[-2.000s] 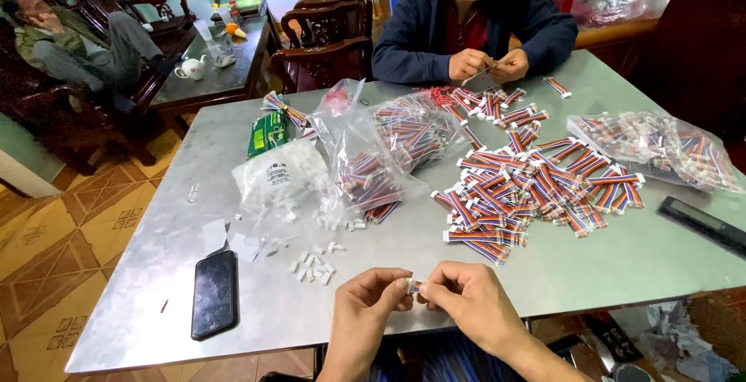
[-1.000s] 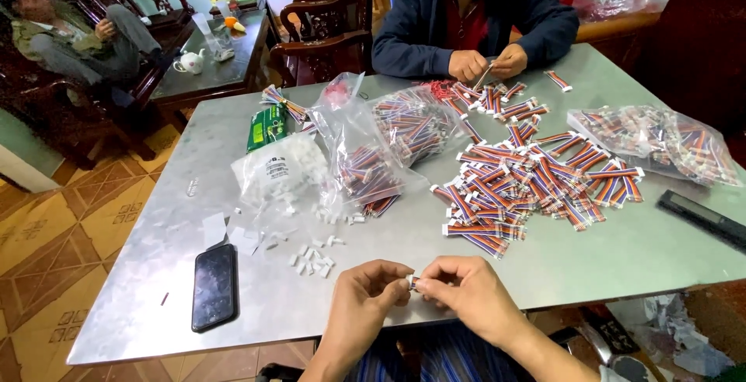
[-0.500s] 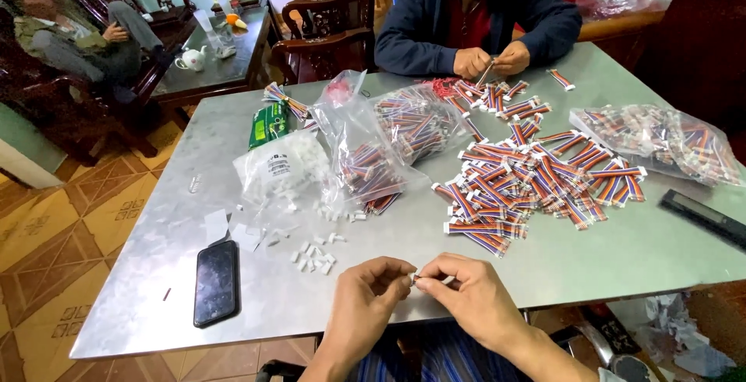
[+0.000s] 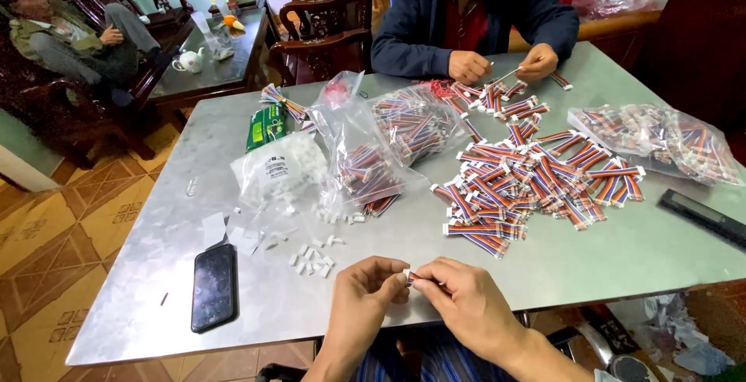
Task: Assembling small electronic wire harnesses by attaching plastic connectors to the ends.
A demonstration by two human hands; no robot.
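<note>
Your left hand (image 4: pixel 365 293) pinches a small white connector (image 4: pixel 406 275), your right hand (image 4: pixel 466 300) pinches the striped cable (image 4: pixel 417 279) meeting it; keep both grips tight, aligned, above the desk (image 4: pixel 590 258) edge.

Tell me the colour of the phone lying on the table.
Black, with a dark glossy screen; the phone shows in the head view.

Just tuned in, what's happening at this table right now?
The left hand and right hand pinch a small white connector with a short striped ribbon cable between them, at the near edge of the metal table. Loose white connectors and a black phone lie to the left. A pile of finished ribbon cables sits mid-table among clear bags. Across the table, another person's hands work on a similar cable.
</note>
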